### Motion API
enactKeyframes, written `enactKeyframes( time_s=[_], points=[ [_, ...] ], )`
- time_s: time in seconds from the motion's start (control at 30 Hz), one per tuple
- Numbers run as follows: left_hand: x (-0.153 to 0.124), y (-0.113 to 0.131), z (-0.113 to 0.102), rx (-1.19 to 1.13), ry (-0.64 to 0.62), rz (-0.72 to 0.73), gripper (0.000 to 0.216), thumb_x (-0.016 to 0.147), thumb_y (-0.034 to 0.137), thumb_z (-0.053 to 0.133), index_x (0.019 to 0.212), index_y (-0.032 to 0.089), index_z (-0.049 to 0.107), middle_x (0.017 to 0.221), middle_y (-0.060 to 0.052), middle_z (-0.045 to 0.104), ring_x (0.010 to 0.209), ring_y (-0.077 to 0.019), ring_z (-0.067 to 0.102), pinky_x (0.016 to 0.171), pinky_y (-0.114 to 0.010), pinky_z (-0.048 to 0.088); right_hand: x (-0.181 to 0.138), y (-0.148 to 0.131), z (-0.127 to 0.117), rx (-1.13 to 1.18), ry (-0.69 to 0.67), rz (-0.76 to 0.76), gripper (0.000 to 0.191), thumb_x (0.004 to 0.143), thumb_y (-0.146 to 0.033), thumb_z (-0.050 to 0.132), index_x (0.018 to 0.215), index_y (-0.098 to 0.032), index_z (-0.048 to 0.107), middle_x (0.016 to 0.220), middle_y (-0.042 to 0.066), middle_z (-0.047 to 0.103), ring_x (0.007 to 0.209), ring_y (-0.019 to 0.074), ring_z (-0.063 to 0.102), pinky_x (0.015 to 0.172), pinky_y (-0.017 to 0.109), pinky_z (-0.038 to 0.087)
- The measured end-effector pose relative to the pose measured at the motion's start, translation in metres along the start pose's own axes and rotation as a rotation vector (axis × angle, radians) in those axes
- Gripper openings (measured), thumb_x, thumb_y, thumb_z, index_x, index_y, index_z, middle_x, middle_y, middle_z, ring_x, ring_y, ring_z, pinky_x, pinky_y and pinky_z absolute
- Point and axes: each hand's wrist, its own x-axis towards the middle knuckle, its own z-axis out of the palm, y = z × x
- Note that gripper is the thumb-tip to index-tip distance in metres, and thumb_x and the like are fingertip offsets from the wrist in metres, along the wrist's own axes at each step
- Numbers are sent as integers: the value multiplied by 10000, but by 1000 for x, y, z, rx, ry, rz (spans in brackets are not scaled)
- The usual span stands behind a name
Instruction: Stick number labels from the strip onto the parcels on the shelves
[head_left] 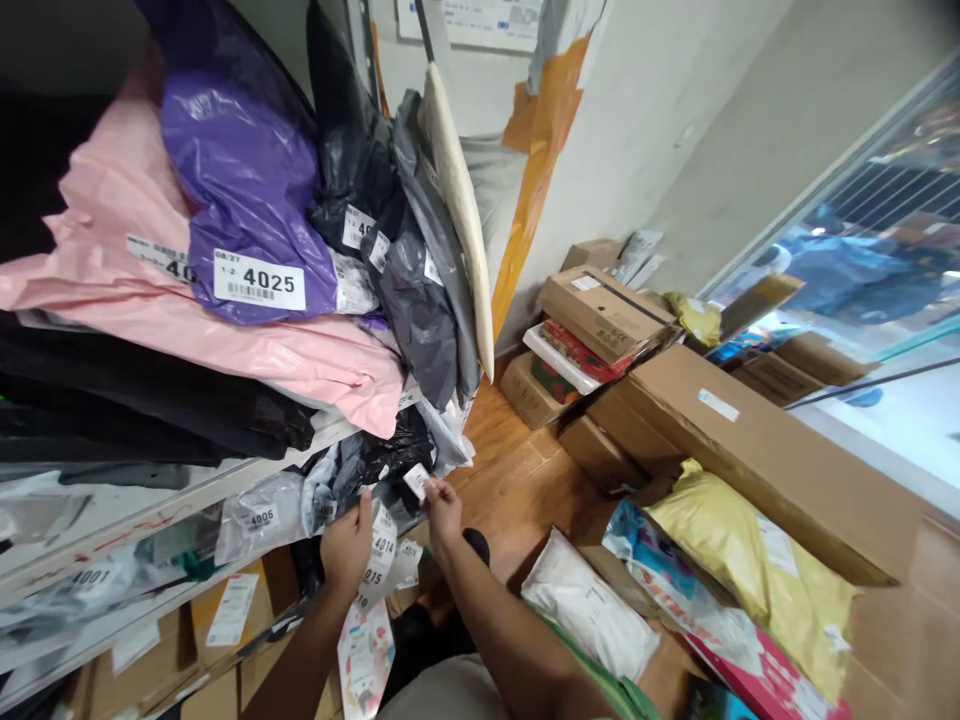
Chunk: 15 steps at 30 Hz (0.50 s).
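My right hand [442, 508] pinches a small white label [416, 480] fixed to a black plastic parcel [394, 455] on the lower shelf. My left hand [346, 545] is curled around a bunch of grey and white parcel bags [382, 555] with numbered labels such as 4014, just left of the right hand. Both hands reach down to the lower shelf of a rack [150, 510].
On the upper shelf lie pink [135, 290], purple [240, 180], black and grey mailer bags with number tags. Cardboard boxes [750, 440] are stacked on the wooden floor at the right, with yellow [742, 560] and white [592, 600] bags on them. A glass door [862, 260] stands at far right.
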Motion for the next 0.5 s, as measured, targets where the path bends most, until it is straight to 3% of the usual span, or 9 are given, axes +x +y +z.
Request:
enactKeyframes(
  time_s=[0.1,0.17,0.23,0.33,0.4,0.5],
  points=[
    [21,6,-6,120,78,25,421,858,467,421,1079,160,605,971,-128,690,753,-239,633,557,-267,337,25,-8,1,3,-23,3,414,528,-527,735,695,-186,571,589,-47,529,502,71,423,487,217,350],
    [38,10,-8,195,22,0,441,826,448,488,1150,156,556,1051,-151,673,780,-254,639,562,-274,348,36,-8,11,-16,-79,21,414,501,-516,744,674,-187,562,582,-42,524,511,84,441,490,227,361],
    [52,11,-7,217,-117,-46,295,807,404,512,972,183,618,916,-118,701,755,-255,639,571,-275,354,42,-1,25,-48,-118,24,406,505,-519,735,652,-196,537,538,-60,472,501,88,433,491,232,361],
    [63,4,-5,-24,-247,-81,188,729,352,573,613,203,571,617,-22,644,682,-218,619,571,-250,350,47,11,44,-124,-144,0,405,505,-506,742,633,-204,506,512,-81,417,486,84,401,493,231,346],
    [63,-3,-2,-211,-257,-93,186,676,322,593,540,208,536,538,18,593,644,-188,604,569,-234,356,47,17,51,-194,-156,-21,405,481,-480,766,616,-201,505,519,-74,429,497,94,404,508,242,352],
    [57,-9,2,-315,-238,-125,69,642,263,576,595,214,588,565,28,614,654,-176,603,604,-233,386,43,19,52,-323,-95,-88,398,461,-400,808,677,-201,539,610,-39,487,586,139,460,604,287,406]
  ],
)
